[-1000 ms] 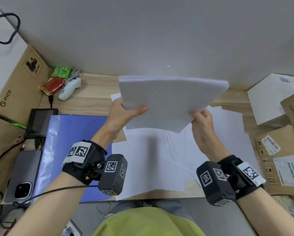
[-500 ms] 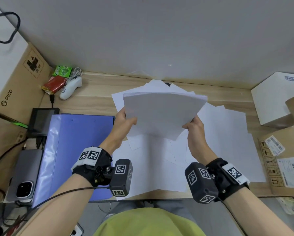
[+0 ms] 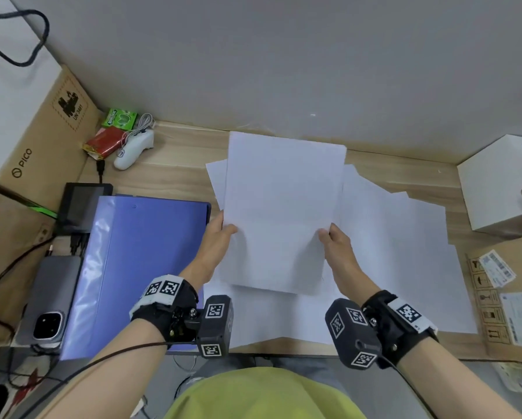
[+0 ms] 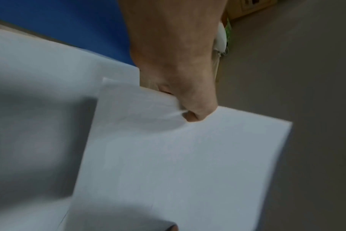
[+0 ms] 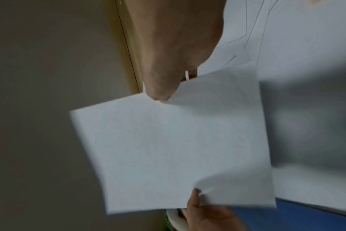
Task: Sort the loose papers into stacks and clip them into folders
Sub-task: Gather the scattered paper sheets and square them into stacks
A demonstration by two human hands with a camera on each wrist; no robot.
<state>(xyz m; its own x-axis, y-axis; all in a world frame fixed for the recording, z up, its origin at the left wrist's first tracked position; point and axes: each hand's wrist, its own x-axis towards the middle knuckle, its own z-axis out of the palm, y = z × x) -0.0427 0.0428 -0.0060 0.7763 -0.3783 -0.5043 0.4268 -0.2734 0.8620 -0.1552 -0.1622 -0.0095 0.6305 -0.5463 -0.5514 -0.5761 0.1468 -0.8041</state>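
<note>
A squared stack of white paper (image 3: 281, 207) hangs just above the desk, held by both hands. My left hand (image 3: 220, 237) pinches its left edge, thumb on top. My right hand (image 3: 334, 241) pinches the right edge the same way. In the left wrist view the left hand (image 4: 190, 109) nips the stack (image 4: 178, 164) at its edge. In the right wrist view the right hand (image 5: 160, 93) grips the stack (image 5: 168, 148), and the left hand's fingers (image 5: 198, 207) show at the far side. Loose white sheets (image 3: 399, 252) lie scattered beneath and to the right. A blue folder (image 3: 132, 267) lies shut at the left.
Cardboard boxes (image 3: 36, 137) stand at the left and more boxes (image 3: 501, 267) at the right, with a white box (image 3: 495, 182) behind. A white controller (image 3: 134, 149), snack packets (image 3: 105, 143), a small screen (image 3: 81, 204) and a phone (image 3: 48, 300) crowd the left side. The wall is close behind.
The stack has come down from chest height and turned from landscape, tilted up, to portrait and nearly flat over the loose sheets. Both hands kept their hold.
</note>
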